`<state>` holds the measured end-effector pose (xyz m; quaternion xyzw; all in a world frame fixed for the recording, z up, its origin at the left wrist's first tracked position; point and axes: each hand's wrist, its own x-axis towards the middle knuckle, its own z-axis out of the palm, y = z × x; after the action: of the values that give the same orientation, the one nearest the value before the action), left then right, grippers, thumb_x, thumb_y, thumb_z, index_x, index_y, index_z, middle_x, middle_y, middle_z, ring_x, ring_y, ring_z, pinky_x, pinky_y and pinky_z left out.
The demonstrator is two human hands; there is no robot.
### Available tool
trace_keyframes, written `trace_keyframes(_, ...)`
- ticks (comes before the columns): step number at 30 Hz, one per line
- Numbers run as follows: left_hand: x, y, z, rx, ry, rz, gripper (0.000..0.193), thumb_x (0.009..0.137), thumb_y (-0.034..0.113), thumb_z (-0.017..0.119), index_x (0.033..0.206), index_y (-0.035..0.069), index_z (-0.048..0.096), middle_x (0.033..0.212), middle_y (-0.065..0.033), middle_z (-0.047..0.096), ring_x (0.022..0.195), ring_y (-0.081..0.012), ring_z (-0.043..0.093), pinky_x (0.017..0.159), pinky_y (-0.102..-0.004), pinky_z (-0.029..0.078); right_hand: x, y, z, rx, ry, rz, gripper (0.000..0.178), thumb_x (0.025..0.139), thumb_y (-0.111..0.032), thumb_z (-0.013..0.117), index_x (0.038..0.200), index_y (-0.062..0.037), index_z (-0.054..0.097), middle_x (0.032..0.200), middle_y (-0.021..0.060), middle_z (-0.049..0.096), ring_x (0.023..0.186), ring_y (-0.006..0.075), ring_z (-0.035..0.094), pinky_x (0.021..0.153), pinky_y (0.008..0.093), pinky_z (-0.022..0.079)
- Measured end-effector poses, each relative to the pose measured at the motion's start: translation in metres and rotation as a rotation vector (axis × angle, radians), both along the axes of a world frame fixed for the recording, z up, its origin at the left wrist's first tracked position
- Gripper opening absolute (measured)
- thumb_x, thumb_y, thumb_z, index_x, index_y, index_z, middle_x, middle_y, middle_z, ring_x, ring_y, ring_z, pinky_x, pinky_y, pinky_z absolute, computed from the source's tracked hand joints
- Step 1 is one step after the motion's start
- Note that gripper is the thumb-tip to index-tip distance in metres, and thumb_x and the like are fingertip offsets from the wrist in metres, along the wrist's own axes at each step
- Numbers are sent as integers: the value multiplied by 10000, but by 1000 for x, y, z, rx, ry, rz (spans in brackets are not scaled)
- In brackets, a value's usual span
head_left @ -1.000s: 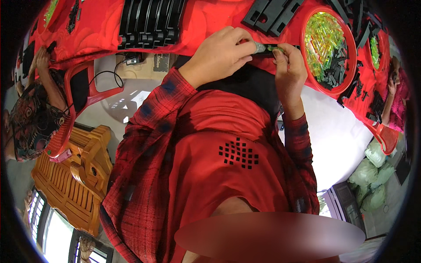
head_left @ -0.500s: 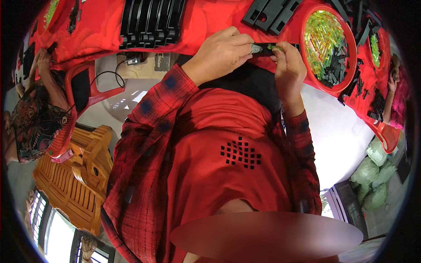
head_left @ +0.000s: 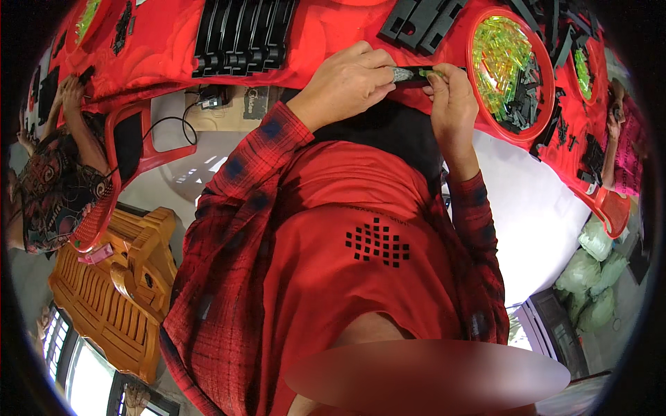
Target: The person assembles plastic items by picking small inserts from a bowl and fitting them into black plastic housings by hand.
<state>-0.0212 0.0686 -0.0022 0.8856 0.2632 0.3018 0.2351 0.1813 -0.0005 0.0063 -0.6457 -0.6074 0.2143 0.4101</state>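
Observation:
Near the front edge of the red-covered table, my left hand (head_left: 347,84) is closed around a narrow black plastic bar (head_left: 411,71). Something silvery grey shows by its fingertips. My right hand (head_left: 454,100) pinches a small translucent yellow-green piece (head_left: 424,72) against the bar. Fingers partly hide both things. Just right of my right hand sits a round red basin (head_left: 476,90) with clear yellow-green pieces (head_left: 503,52) and dark plastic bits (head_left: 524,104). Beyond my left hand, several long black moulded parts (head_left: 244,38) lie side by side.
Flat black parts (head_left: 423,24) lie beyond my right hand. At the left, a person (head_left: 59,159) sits on a red chair (head_left: 149,135); another person (head_left: 624,139) is at the far right. A wooden bench (head_left: 114,291) stands lower left, pale green bags (head_left: 590,277) lower right.
The view has shifted slightly, so the basin and parts appear a little further left. Both hands keep nearly the same hold, with the right fingers still at the yellow-green piece.

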Motion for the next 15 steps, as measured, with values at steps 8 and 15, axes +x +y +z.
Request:
trace_keyframes(8,1,2,-2,-5,-6,-4,143,786,130,761,850,56,658,997,-35,649,872,-268,591,744,-365,507,0,1,0,20,20,0,127,938,18,592,1061,42,609,926,148,648,705,210,674,614,300,563)
trace_keyframes(15,1,3,-4,-23,-17,-14,144,784,134,764,861,53,673,990,-34,651,871,-263,590,746,-362,511,1,1,-1,57,-33,1,120,913,43,610,1032,49,622,891,139,656,668,207,681,590,293,567)
